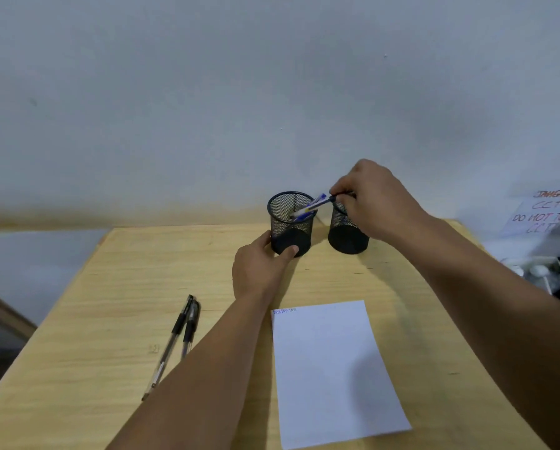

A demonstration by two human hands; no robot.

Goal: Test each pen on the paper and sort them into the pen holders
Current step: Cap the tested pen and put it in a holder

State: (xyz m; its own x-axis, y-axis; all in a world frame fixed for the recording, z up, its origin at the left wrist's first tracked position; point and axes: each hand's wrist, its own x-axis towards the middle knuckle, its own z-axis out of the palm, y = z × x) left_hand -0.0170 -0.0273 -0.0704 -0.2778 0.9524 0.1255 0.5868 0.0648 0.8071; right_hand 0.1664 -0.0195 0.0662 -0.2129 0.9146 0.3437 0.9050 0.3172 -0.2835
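Pens come in two lots. A blue pen [309, 207] leans out of the left holder [291, 222], its lower end inside the black mesh, its upper end pinched in the right hand [374, 203]; the fingertips curl over it so the top of the pen is hidden. That hand also covers the rim and upper wall of the right holder [348, 233], so I cannot tell what is inside. The left hand [259, 271] grips the left holder low down, thumb and fingers curled against its base. Two black pens [178, 336] lie side by side on the near left of the table [109, 303], the lower part of one hidden behind the left forearm. Paper [333, 371] lies near, faint writing at its top left corner, too small to read. A sign [545, 214] far right is cut off by the edge.
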